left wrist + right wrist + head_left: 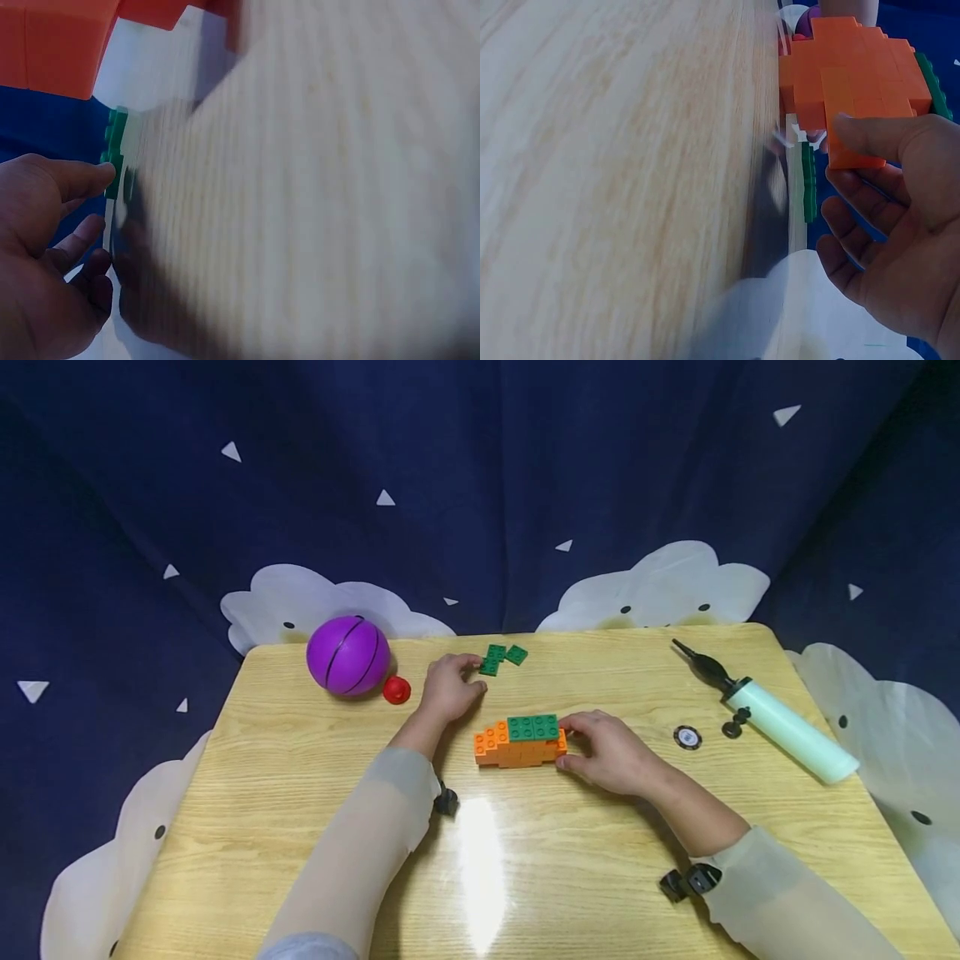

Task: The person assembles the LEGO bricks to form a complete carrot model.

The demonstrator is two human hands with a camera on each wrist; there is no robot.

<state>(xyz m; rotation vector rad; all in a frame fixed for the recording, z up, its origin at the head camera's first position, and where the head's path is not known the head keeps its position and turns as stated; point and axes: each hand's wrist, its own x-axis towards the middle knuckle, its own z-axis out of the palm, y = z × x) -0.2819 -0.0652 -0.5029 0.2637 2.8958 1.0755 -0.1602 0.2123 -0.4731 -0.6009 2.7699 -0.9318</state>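
- At the middle of the tabletop sits an orange brick block with a green plate layer on top, its long axis running left to right.
- The right hand holds the block's right end: the right wrist view shows the thumb pressed on the orange face and the other fingers curled behind, a narrow grip closed on the block.
- The left hand lies farther back and to the left, at the loose green plates near the far edge.
- In the left wrist view the thumb touches the edge of a green plate, and the other fingers are loosely bent beneath it; whether the plate is truly pinched I cannot tell, as that view is blurred.
- The relation that counts: the loose plates lie just right of the left hand's fingertips and far-left of the block, so the left hand is much the nearer to them, while the right hand is the one at the block.
- A purple ball and a small red cap sit at the far left, near the left hand but apart from it.
- A pale green hand pump lies slanted at the far right, with a small dark disc between it and the right hand.
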